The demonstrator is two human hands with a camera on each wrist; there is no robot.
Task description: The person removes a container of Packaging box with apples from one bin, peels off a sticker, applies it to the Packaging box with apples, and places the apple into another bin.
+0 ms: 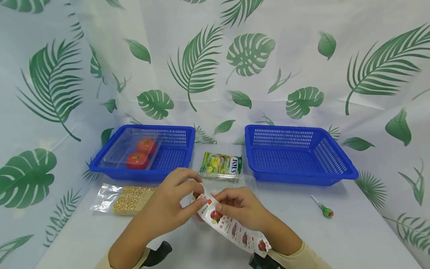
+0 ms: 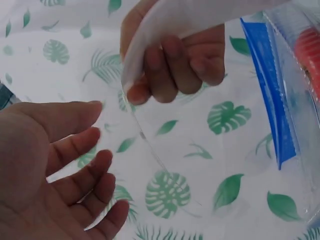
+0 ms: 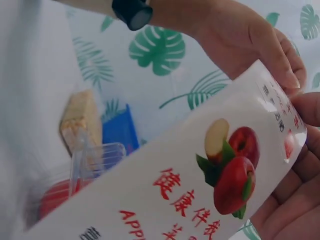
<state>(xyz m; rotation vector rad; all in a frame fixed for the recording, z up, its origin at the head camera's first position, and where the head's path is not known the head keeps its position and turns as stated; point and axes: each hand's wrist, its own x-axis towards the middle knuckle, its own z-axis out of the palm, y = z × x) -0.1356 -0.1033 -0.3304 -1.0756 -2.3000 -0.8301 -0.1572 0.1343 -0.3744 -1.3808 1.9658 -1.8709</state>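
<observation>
My right hand point(image 1: 244, 207) pinches a long white label strip point(image 1: 235, 231) printed with red apples near its upper end. The strip slants down across my right wrist. My left hand point(image 1: 169, 203) is beside that end, thumb and fingers spread. In the left wrist view, a gap shows between the left fingers point(image 2: 90, 172) and the strip point(image 2: 200, 17), and a thin clear strand hangs from its edge. Under the hands is a clear plastic box point(image 1: 248, 183), with something red point(image 1: 200, 217) partly hidden. A bag of yellow kernels point(image 1: 129, 200) lies behind my left forearm.
The left blue basket point(image 1: 176, 129) holds a clear box with two tomatoes point(image 1: 137, 160). Another blue basket point(image 1: 302, 179) stands at right. Between them lies a green and yellow FOX'S candy bag point(image 1: 218, 163). A lollipop point(image 1: 326, 211) lies on the white table at right.
</observation>
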